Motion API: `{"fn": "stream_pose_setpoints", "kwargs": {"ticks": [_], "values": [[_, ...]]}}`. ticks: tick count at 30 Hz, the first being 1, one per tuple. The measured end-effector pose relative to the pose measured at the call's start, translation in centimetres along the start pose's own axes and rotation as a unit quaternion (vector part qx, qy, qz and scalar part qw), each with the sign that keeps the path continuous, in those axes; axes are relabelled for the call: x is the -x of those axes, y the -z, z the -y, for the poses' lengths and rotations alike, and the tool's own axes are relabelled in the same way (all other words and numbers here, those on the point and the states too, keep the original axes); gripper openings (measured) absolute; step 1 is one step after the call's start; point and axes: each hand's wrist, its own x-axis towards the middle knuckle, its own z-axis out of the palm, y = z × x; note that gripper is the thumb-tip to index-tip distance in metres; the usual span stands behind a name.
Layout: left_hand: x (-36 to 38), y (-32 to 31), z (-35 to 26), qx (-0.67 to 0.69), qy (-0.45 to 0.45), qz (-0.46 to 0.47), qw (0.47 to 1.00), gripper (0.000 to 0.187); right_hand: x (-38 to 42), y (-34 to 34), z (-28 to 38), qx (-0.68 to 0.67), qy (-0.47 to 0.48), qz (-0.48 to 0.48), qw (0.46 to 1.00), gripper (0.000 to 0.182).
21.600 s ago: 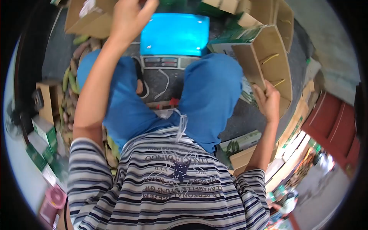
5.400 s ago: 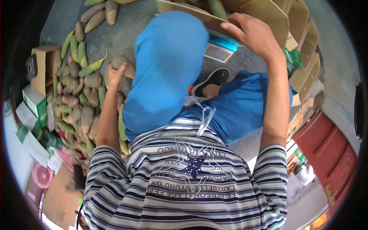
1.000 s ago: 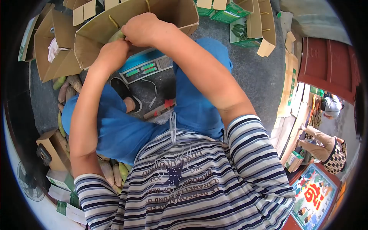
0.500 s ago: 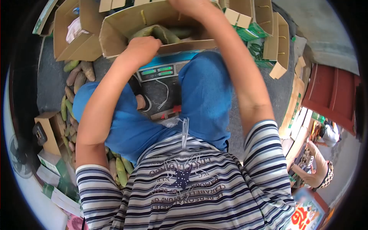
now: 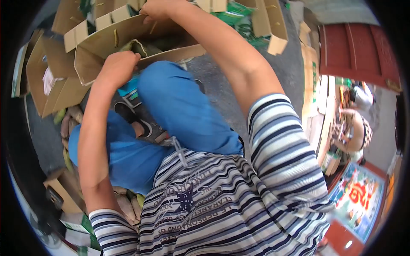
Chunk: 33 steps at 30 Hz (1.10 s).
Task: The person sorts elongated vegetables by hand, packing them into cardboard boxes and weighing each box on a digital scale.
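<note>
A long, open cardboard box (image 5: 96, 57) stands in front of me with greenish elongated vegetables (image 5: 156, 46) inside, partly hidden by its near wall. My left hand (image 5: 119, 67) is closed at the box's near edge, its fingers curled over the rim. Across the box, my right hand (image 5: 160, 9) grips the far edge, with the thumb side showing and the other fingers partly out of sight. Under the near wall, a scale with a blue top (image 5: 129, 86) shows only in part, covered by my knee.
More open cardboard boxes (image 5: 53, 74) stand to the left, one with a pink cloth inside. Green packaging (image 5: 232, 15) lies at the upper right. Long vegetables (image 5: 66, 126) are piled on the floor at left. Another person (image 5: 354, 130) bends over at the far right.
My view has turned, so the box and both hands appear farther left. My right hand stays on the far edge and my left on the near rim. My knee now covers the scale's displays.
</note>
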Motion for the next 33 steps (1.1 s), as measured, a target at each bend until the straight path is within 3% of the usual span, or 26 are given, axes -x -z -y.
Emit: {"fn": "stream_pose_setpoints", "kwargs": {"ticks": [3, 5, 6, 8, 9, 10, 11, 13, 15, 16, 17, 19, 20, 21, 22, 24, 26, 29, 30, 31, 33], "values": [[-1.2, 1.5, -3.2, -0.034, -0.093, -0.089, 0.991, 0.011, 8.3, 1.1, -2.2, -0.025, -0.073, 0.005, 0.997, 0.025], [-2.5, 2.7, -5.3, -0.045, -0.143, -0.084, 0.985, 0.011, 15.8, 1.1, -3.0, -0.012, -0.13, -0.031, 0.991, 0.027], [-3.3, 2.9, -6.5, -0.049, -0.166, -0.08, 0.982, 0.011, 19.7, -0.4, -4.5, -0.078, -0.119, -0.055, 0.988, 0.031], [-5.5, 0.8, -10.3, -0.028, -0.295, -0.166, 0.94, 0.011, 28.4, -0.8, -3.3, -0.058, -0.243, -0.023, 0.968, 0.038], [-6.3, 0.1, -14.1, -0.071, -0.267, -0.092, 0.957, 0.01, 32.5, -1.0, -2.4, -0.124, -0.313, 0.021, 0.942, 0.037], [-6.7, -0.6, -17.7, -0.121, -0.297, -0.075, 0.944, 0.01, 36.9, -3.0, -1.7, -0.17, -0.337, -0.04, 0.925, 0.037], [-7.0, -1.6, -20.6, -0.106, -0.341, -0.088, 0.93, 0.008, 41.1, -4.2, -0.7, -0.188, -0.389, -0.033, 0.901, 0.036], [-6.5, -2.3, -25.1, -0.007, -0.376, -0.135, 0.917, 0.008, 49.0, -7.6, 1.7, -0.205, -0.491, -0.03, 0.846, 0.036], [-6.0, -0.2, -26.5, 0.083, -0.402, -0.147, 0.9, 0.012, 55.2, -10.6, 4.8, -0.295, -0.598, -0.041, 0.744, 0.039], [-5.8, 1.1, -26.3, 0.129, -0.411, -0.157, 0.889, 0.014, 59.1, -14.1, 5.8, -0.249, -0.617, -0.04, 0.745, 0.041], [-5.4, 2.4, -25.2, 0.119, -0.395, -0.172, 0.894, 0.016, 63.1, -17.8, 6.6, -0.2, -0.633, -0.042, 0.746, 0.043], [-4.3, 4.3, -21.7, 0.114, -0.324, -0.175, 0.923, 0.018, 70.8, -21.3, 9.2, -0.163, -0.705, -0.107, 0.682, 0.044], [-3.5, 5.0, -19.6, 0.12, -0.27, -0.16, 0.942, 0.018, 71.0, -18.5, 10.7, -0.188, -0.747, -0.089, 0.631, 0.048], [-2.9, 5.2, -17.1, 0.147, -0.247, -0.176, 0.942, 0.019, 74.3, -20.2, 10.3, -0.169, -0.782, 0.013, 0.6, 0.053], [-2.4, 5.2, -14.8, 0.175, -0.226, -0.19, 0.939, 0.019, 76.3, -20.8, 10.8, -0.152, -0.804, 0.014, 0.575, 0.055], [-1.0, 5.8, -11.8, 0.242, -0.074, -0.174, 0.952, 0.02, 79.3, -21.4, 11.8, -0.114, -0.843, 0.014, 0.525, 0.057], [0.2, 4.9, -8.8, 0.364, 0.029, -0.209, 0.907, 0.02, 83.0, -23.7, 12.2, -0.115, -0.851, -0.003, 0.512, 0.051], [1.0, 4.0, -4.1, 0.317, 0.044, -0.248, 0.915, 0.021, 86.0, -25.3, 12.1, -0.159, -0.867, 0.022, 0.472, 0.047], [1.1, 3.6, -3.2, 0.318, 0.064, -0.243, 0.914, 0.021, 90.5, -29.9, 12.1, -0.198, -0.872, -0.067, 0.443, 0.047], [1.1, 2.9, -2.5, 0.32, 0.084, -0.241, 0.913, 0.021, 90.5, -29.6, 11.7, -0.21, -0.866, -0.031, 0.453, 0.043], [0.9, 1.6, -1.4, 0.315, 0.094, -0.241, 0.913, 0.021, 85.2, -23.8, 10.6, -0.065, -0.81, 0.114, 0.572, 0.039]]}}
